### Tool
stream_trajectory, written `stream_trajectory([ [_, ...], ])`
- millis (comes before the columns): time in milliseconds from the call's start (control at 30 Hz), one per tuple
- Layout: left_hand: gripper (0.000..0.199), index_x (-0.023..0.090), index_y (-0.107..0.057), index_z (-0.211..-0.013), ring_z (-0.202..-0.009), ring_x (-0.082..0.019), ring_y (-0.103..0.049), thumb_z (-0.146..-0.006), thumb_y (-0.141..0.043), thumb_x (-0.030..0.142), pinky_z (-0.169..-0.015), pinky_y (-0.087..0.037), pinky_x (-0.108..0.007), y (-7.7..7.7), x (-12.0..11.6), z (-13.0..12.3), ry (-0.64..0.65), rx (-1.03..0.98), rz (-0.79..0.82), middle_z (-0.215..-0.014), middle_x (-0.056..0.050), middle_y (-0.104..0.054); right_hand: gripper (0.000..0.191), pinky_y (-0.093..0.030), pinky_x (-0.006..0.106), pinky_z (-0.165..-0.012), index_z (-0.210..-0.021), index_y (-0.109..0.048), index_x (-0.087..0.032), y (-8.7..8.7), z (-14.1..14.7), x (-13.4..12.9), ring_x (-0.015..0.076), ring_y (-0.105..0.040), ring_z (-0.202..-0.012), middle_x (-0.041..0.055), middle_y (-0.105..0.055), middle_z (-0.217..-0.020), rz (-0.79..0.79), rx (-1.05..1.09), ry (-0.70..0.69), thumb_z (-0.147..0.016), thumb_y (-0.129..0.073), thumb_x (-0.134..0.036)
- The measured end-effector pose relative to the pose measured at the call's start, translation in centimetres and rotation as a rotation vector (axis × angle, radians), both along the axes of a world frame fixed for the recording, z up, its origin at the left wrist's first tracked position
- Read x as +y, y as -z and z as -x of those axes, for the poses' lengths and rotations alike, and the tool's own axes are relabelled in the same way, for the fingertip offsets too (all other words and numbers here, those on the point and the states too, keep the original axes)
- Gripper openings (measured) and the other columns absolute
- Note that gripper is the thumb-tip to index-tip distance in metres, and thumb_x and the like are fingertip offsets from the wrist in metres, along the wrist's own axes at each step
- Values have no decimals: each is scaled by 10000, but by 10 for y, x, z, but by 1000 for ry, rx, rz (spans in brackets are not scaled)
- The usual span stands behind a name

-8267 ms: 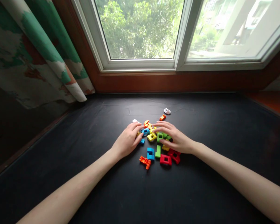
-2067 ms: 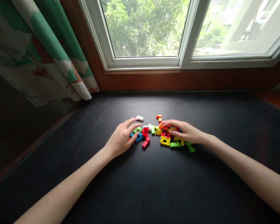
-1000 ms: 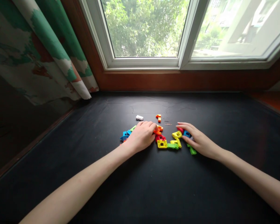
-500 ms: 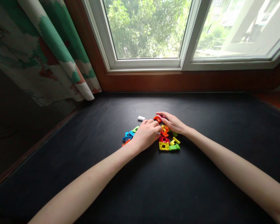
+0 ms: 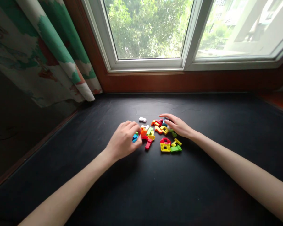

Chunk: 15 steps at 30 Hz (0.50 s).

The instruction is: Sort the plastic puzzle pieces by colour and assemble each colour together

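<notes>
My left hand (image 5: 125, 138) is closed, thumb and fingers pinched on an orange plastic toy block (image 5: 143, 131) at the left side of a colourful pile. Blue pieces (image 5: 135, 138) show partly behind its fingertips. A red block (image 5: 148, 144) lies just right of the thumb. My right hand (image 5: 176, 126) rests at the right of the pile, fingers stretched out over a dark blue piece (image 5: 165, 122). Red and orange pieces (image 5: 157, 122) lie beside its fingertips, with a yellow curved piece (image 5: 164, 130) below. What lies under the right palm is partly hidden.
A white block (image 5: 142, 119) lies behind the pile. Nearer me are a yellow square block (image 5: 165, 147) and a green block (image 5: 176, 148). Everything lies on a black tabletop (image 5: 141, 188). A window (image 5: 148, 66) stands behind, with a curtain (image 5: 61, 56) at left.
My left hand has moved left, away from the right-hand pieces, with the orange block in its fingers. Pieces it covered now show. My right hand has shifted slightly right, uncovering a blue piece.
</notes>
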<state>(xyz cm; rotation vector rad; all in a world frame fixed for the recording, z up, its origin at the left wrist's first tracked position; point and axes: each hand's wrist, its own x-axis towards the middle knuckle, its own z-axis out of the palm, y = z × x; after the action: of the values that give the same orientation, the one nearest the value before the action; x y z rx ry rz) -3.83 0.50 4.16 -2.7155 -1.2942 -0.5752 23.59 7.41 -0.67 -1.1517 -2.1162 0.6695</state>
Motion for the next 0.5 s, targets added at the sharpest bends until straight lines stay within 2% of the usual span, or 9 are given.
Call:
stream_trajectory([
  [100,96,162,-576,-837,-899,-275,-566,-865,-496,208,-803,-488,-422,-1,0,26,-112,65,7,-927,-99,-648,396,-385,508,-1099,-1300,-574,-180,5,-7,-14,304,-540,-1278,154,-602,-1352,-12,-24,102,-940,-470,-307],
  [200,150,166,-572,-837,-927,-279,-563,-892,-467,257,-823,-504,-431,5,3,36,-134,38,69,-957,-108,-622,412,-381,520,-1102,-1312,-559,-171,7,-9,-27,316,-533,-1283,170,-591,-1360,-10,-46,128,-933,-492,-318],
  [333,221,176,-571,-819,-1027,-285,-561,-919,-450,331,-893,-506,-438,15,7,36,-131,-89,143,-1086,-128,-576,425,-398,498,-1101,-1336,-536,-174,5,2,-38,303,-526,-1298,166,-577,-1383,-7,-53,88,-955,-465,-350],
  [500,221,195,-495,-734,-1046,-271,-603,-903,-439,325,-929,-512,-431,28,12,39,-236,-296,213,-1133,-131,-562,416,-352,458,-1145,-1358,-514,-187,3,31,-38,263,-469,-1357,146,-538,-1433,-25,-30,-7,-973,-457,-335],
])
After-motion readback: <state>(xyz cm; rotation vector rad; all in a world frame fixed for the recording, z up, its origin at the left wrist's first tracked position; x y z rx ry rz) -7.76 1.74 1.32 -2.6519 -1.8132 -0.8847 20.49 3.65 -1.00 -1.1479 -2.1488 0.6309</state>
